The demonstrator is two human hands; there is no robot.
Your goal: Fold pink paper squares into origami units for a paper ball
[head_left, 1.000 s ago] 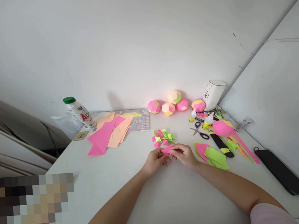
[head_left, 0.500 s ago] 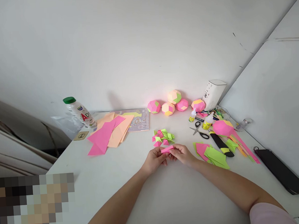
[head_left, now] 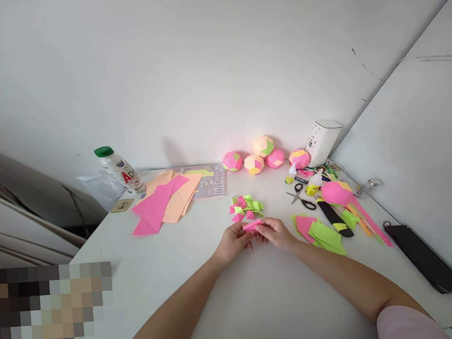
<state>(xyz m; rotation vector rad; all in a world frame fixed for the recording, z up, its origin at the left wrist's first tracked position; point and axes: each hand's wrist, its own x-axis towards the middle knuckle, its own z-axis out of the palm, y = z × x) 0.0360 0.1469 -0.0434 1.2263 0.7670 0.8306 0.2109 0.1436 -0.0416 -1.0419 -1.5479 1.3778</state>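
Note:
A small folded strip of pink paper [head_left: 252, 225] is pinched between both hands over the middle of the table. My left hand [head_left: 234, 241] is closed on its left end, thumb on the near side. On the right end, my right hand [head_left: 276, 234] grips it with thumb and fingers. Just beyond the hands lies a little heap of folded green and pink paper pieces [head_left: 246, 207]. To the right of my right hand are flat green paper sheets [head_left: 327, 237] with a pink sheet [head_left: 306, 227] among them.
Scissors [head_left: 301, 198], glue bottles [head_left: 313, 184] and a black-and-yellow cutter [head_left: 334, 217] lie at the right. Several paper balls [head_left: 254, 164] rest against the wall. Pink sheets [head_left: 157, 208], a notebook [head_left: 213, 183] and a white bottle [head_left: 121, 170] are left; a black case [head_left: 426, 259] lies far right.
The pink strip's upper face is tilted slightly differently between my fingers. Both hands stay in the same place, and the other things have not moved.

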